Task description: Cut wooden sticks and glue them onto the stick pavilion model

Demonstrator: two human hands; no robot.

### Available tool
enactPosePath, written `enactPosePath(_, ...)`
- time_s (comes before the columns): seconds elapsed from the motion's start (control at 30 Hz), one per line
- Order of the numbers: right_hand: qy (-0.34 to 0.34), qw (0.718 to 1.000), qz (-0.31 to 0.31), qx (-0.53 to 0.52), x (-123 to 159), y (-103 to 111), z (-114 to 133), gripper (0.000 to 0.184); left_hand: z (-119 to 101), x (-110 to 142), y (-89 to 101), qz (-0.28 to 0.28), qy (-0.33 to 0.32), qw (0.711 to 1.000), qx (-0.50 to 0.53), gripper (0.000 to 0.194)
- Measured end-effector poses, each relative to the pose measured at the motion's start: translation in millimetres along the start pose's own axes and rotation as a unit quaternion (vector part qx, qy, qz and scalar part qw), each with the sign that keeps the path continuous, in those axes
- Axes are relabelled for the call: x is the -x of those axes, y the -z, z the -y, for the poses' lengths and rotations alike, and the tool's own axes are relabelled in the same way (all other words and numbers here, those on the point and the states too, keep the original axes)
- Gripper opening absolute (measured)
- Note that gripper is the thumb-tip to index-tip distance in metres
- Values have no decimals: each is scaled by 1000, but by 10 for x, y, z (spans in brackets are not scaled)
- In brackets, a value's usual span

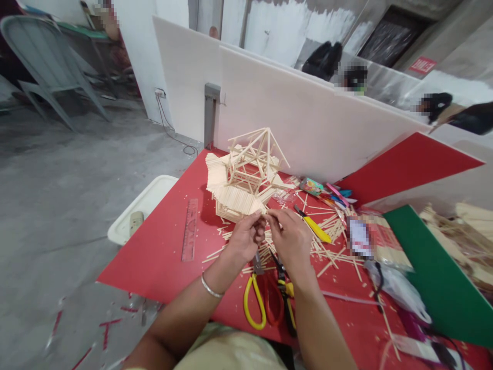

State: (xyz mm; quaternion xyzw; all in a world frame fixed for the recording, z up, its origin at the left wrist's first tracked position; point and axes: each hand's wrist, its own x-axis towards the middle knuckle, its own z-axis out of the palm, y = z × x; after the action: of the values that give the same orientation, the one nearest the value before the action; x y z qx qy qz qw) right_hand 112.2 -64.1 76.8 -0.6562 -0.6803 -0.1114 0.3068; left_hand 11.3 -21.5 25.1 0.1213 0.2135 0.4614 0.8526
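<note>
A small house model (244, 174) built of thin pale wooden sticks stands on the red table (162, 246). My left hand (244, 239), with a silver bangle at the wrist, and my right hand (290, 239) meet at the model's near corner. Both have their fingertips pinched together on a thin stick at the edge of the model's roof. Loose sticks (331, 241) lie scattered under and to the right of my hands.
Yellow-handled scissors (256, 298) and pliers (285, 288) lie near my wrists. A yellow cutter (314, 226) and a red ruler (189, 228) lie on the table. A white tray (142, 205) sits left, a white partition (308, 113) behind, and red and green boards right.
</note>
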Motion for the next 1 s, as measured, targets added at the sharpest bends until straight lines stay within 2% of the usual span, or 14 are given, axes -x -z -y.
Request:
enactPosePath(0.43, -11, 1000, -2, 0, 45, 21, -12, 29, -7, 12, -7, -16, 17, 1000, 7, 26)
enactPosePath(0.73, 49, 997, 26, 49, -21, 127, 7, 26, -29, 68, -41, -32, 24, 999, 11, 22)
enactPosePath(1.0, 49, 998, 27, 29, -50, 149, 34, 33, -19, 70, -35, -22, 9, 1000, -15, 23)
